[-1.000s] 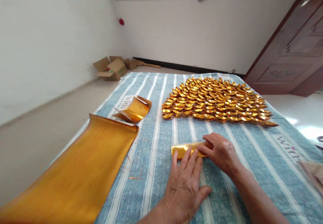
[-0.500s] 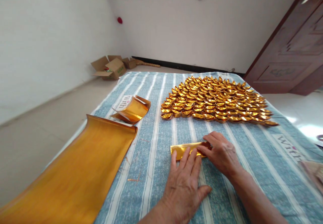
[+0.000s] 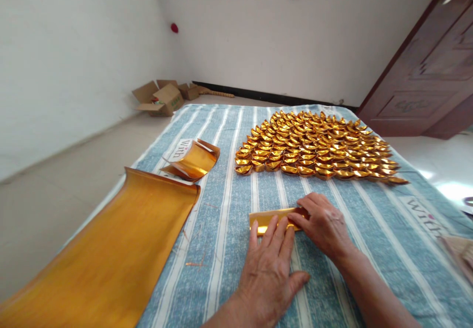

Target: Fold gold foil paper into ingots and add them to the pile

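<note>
A folded strip of gold foil paper (image 3: 263,218) lies on the striped blue cloth in front of me. My left hand (image 3: 269,266) rests on it with fingers spread flat, the fingertips pressing its near edge. At the strip's right end, my right hand (image 3: 321,222) pinches the paper between thumb and fingers. Beyond my hands stand many folded gold paper ingots (image 3: 314,143), packed in close rows. To the left is a small curled stack of gold paper (image 3: 197,160).
A large gold sheet (image 3: 107,244) covers the table's left side and hangs past its edge. Thin gold scraps (image 3: 195,264) lie on the cloth (image 3: 214,210). An open cardboard box (image 3: 162,99) is on the floor at the back left; a brown door (image 3: 417,72) is at the right.
Both hands stay at the strip almost unmoved. The reflection on the gold strip has shifted, and its upper edge looks slightly raised.
</note>
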### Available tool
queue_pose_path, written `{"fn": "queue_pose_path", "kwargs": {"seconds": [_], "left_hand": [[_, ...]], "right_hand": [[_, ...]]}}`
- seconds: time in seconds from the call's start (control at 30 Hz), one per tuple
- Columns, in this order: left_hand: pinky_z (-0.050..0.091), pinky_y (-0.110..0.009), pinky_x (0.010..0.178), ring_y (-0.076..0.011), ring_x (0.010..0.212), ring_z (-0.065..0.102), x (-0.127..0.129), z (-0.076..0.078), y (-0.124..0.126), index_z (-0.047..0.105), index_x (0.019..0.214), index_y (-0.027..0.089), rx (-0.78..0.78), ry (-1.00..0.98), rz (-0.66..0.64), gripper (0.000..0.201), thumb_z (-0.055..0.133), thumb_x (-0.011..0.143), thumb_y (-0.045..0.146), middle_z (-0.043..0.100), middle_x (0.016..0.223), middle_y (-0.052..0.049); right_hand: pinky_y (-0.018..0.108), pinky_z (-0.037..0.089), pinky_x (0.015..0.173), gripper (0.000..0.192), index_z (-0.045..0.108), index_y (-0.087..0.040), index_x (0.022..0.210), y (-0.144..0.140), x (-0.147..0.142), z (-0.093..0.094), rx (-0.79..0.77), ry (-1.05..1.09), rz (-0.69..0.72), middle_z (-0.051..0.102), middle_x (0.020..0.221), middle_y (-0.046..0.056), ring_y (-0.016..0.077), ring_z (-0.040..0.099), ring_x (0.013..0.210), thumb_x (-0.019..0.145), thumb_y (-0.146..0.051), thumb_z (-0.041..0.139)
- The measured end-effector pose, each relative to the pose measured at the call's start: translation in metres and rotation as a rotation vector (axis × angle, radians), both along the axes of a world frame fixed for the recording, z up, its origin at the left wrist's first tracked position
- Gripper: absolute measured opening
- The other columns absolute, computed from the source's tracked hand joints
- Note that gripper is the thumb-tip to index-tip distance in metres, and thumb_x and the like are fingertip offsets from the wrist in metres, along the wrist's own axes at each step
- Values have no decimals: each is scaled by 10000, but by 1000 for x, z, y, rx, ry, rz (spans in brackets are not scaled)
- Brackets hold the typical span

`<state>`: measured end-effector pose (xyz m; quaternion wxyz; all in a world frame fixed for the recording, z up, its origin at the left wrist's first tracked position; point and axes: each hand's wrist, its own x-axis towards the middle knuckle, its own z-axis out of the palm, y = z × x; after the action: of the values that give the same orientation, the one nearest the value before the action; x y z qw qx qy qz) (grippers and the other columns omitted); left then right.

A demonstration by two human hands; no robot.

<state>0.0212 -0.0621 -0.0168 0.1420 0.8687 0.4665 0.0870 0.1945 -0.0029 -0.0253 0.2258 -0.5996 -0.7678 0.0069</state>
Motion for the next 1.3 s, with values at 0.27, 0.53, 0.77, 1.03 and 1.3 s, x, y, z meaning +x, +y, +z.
{"fn": "queue_pose_path", "kwargs": {"seconds": [0.27,0.53,0.77,1.03,1.3], "left_hand": [[209,-638,1105,-300,1412,224,0,0,0,345,1428,150,-1,-7,1,693,365,911,612,323,1508,-104],[188,-649,1104,-299,1416,211,1,3,2,327,1436,164,-27,-9,-2,688,367,912,607,327,1509,-101],[160,-645,1109,-298,1426,180,1,7,2,350,1426,193,-62,-13,4,666,420,898,592,299,1522,-108],[200,-625,1096,-358,1426,86,3,13,5,332,1436,219,-124,66,56,757,648,797,475,174,1550,-177],[191,-584,1113,-343,1429,112,-3,6,5,316,1446,221,-79,22,22,746,542,835,584,183,1548,-180]], "right_hand": [[285,364,657,209,582,-208,717,1,0,-1,21,-21,4,582,756,25,200,537,788,847,-369,615],[291,368,664,217,577,-210,715,0,0,-1,17,-42,4,579,767,28,203,528,797,848,-376,617],[291,367,630,271,546,-209,645,-2,-3,1,10,-70,5,563,761,34,195,511,781,875,-349,576],[330,434,704,194,583,-193,725,-4,-6,7,-86,-147,13,584,986,87,238,521,907,866,-326,591],[422,443,810,219,573,-194,831,-10,3,-5,-81,-115,51,511,1235,149,297,504,1087,870,-409,560]]}}
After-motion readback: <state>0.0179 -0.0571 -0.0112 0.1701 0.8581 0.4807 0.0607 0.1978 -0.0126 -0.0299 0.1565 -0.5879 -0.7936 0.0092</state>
